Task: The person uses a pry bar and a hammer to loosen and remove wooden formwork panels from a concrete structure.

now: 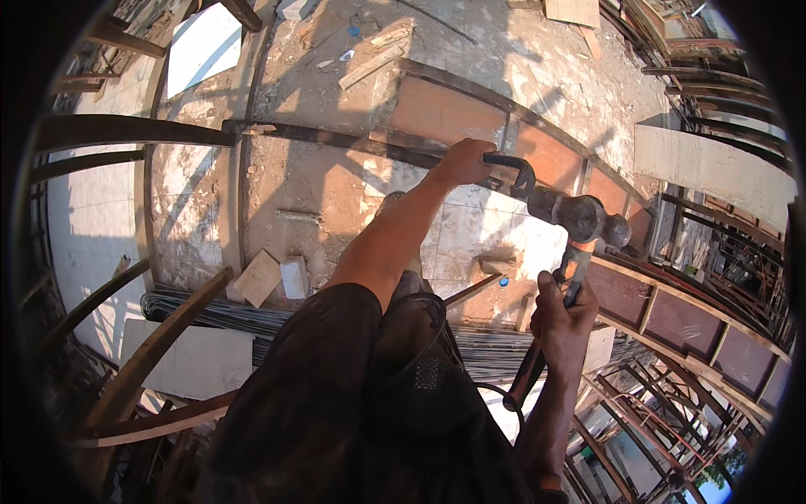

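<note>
My left hand [464,162] is stretched out ahead, its fingers closed around a dark metal crowbar. The hooked end of the crowbar [522,168] sticks out to the right of the fist; the rest is hidden by the hand. My right hand [564,317] grips the handle of a ball-peen hammer [578,217], with the thumb lying up along the handle. The hammer's head is up, close to the crowbar's hook in the picture; I cannot tell whether they touch. Beyond my left hand lies a wood-framed formwork panel [445,109] with a brown face.
A timber beam [336,139] crosses in front of me. Bundled steel rods [201,312] run below. A white block [294,277] and a plywood piece [259,279] lie at left. Framed panels [688,332] and stacked timber [714,101] stand at right.
</note>
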Available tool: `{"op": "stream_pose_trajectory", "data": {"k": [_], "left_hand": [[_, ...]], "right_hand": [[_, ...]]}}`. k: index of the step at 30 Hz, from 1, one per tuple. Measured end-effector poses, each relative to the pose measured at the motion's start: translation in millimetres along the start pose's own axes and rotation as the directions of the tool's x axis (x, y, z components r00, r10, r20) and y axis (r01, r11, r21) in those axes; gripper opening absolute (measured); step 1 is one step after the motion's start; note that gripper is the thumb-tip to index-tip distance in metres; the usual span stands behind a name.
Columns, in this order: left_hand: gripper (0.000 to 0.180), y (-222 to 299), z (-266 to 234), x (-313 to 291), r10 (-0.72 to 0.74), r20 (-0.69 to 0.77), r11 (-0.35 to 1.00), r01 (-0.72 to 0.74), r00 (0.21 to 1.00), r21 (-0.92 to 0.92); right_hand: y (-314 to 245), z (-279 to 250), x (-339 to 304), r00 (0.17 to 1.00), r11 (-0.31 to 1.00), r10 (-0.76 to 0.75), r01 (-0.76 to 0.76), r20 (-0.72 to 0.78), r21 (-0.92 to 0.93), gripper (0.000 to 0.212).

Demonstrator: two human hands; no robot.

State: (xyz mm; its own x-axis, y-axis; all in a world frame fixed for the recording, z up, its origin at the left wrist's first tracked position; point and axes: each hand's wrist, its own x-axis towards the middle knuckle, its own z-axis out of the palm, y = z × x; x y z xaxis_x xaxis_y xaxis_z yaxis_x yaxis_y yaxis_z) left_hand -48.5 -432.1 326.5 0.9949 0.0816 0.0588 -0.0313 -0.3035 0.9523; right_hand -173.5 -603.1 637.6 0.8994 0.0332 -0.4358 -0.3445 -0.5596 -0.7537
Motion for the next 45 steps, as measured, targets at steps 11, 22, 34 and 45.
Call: {"op": "stream_pose_trajectory", "data": {"k": [11, 22, 34, 45], "left_hand": [[0.033, 13, 6, 0, -0.095, 0.005, 0.995, 0.095, 0.995, 0.031], [0.032, -12, -2, -18, -0.050, -0.031, 0.999, 0.051, 0.998, 0.011], [0.023, -4, -12, -1, -0.023, -0.081, 0.998, 0.027, 0.996, 0.049], [0.022, 39, -2, 62, 0.215, -0.346, 0.976, -0.189, 0.913, 0.108]], "right_hand": [[-13, 6, 15, 0.885, 0.901, -0.320, 0.394, -0.338, 0.179, 0.024], [-80, -22, -40, 0.871, 0.913, -0.325, 0.391, -0.367, 0.118, 0.025], [14, 2, 21, 0.999, 0.997, 0.037, -0.035, -0.025, 0.067, 0.018], [61, -32, 8, 0.903, 0.925, 0.375, -0.348, -0.209, 0.154, 0.019]]}}
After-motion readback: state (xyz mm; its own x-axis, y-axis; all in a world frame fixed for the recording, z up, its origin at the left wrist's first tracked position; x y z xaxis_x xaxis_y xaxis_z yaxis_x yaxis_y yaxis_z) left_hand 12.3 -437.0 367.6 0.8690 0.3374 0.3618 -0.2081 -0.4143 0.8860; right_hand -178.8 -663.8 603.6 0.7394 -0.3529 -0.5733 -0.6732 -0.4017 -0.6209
